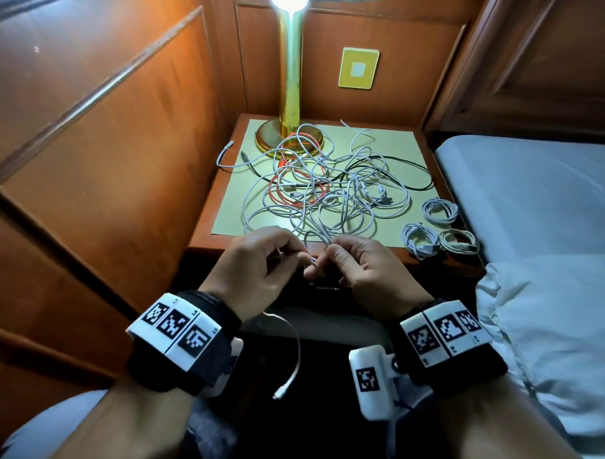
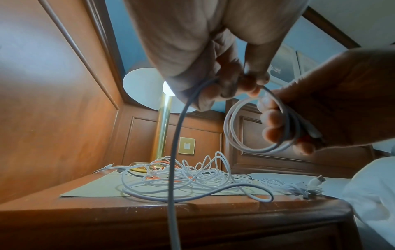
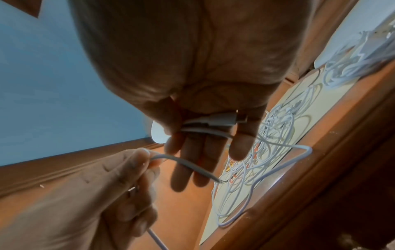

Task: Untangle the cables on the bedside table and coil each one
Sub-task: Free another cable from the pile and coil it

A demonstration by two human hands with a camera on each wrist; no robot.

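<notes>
My left hand [image 1: 255, 262] pinches a white cable [image 2: 177, 135] between thumb and fingertips. My right hand [image 1: 365, 269] curls its thumb and fingers round that cable's small coil [image 2: 256, 128], held near the bedside table [image 1: 212, 205], where the tangle [image 1: 326, 185] lies.

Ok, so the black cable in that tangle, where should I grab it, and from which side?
Take the black cable at its outer loop on the bed side of the mat, coming down from the right. There it lies flat and alone; toward the middle it runs under the white tangle. Your right hand looks nearest, once it puts down the white cable.
</notes>
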